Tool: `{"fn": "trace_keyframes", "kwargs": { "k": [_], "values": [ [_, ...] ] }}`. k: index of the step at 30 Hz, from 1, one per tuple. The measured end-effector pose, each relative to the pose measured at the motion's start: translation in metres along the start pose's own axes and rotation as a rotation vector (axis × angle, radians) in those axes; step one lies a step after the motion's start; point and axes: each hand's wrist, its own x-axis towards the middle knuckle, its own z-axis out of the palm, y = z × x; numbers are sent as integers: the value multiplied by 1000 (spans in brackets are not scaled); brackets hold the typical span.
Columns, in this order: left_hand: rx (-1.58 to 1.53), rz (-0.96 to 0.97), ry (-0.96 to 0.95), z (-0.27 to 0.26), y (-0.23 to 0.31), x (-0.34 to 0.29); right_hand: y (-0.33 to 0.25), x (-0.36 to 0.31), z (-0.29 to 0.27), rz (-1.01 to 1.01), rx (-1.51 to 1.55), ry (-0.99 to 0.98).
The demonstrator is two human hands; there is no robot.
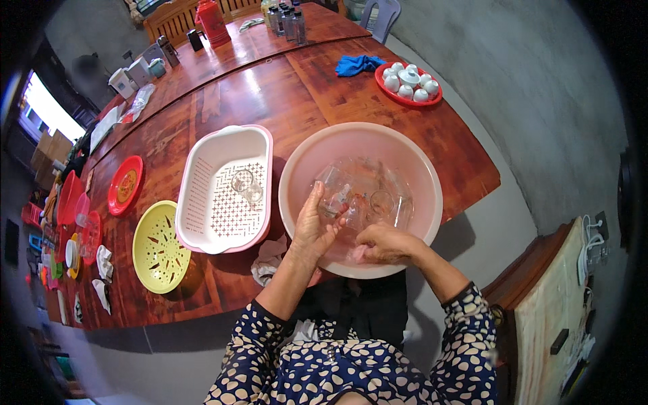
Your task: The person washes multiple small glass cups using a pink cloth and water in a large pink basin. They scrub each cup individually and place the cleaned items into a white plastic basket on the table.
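Note:
A large pale pink basin [297, 162] of water stands at the table's near edge, with several clear glasses [382, 201] lying in it. Over its left side, my left hand [314, 226] is closed around a clear drinking glass [332, 200]. My right hand [386, 244] is inside the near part of the basin, its fingers curled on a bit of pink cloth [360, 254] that is mostly hidden. Left of the basin, a white draining basket [209, 162] in a pink outer tub holds a clear glass [243, 181] lying on its side.
A yellow colander [162, 250] and a red plate [125, 185] lie further left. A crumpled cloth [268, 262] sits between basket and basin. At the far right are a red tray [418, 103] of white cups and a blue cloth [358, 65]. Bottles [290, 27] and a red thermos [212, 25] stand behind.

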Motion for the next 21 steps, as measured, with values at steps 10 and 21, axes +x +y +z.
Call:
{"fn": "trace_keyframes", "kwargs": {
  "k": [10,21],
  "values": [
    [-343,50,-212,10,-34,11,-69,27,-5,-291,-221,1172],
    [-288,103,-45,21,-29,0,-44,42,-20,-20,413,1285]
  ]
}}
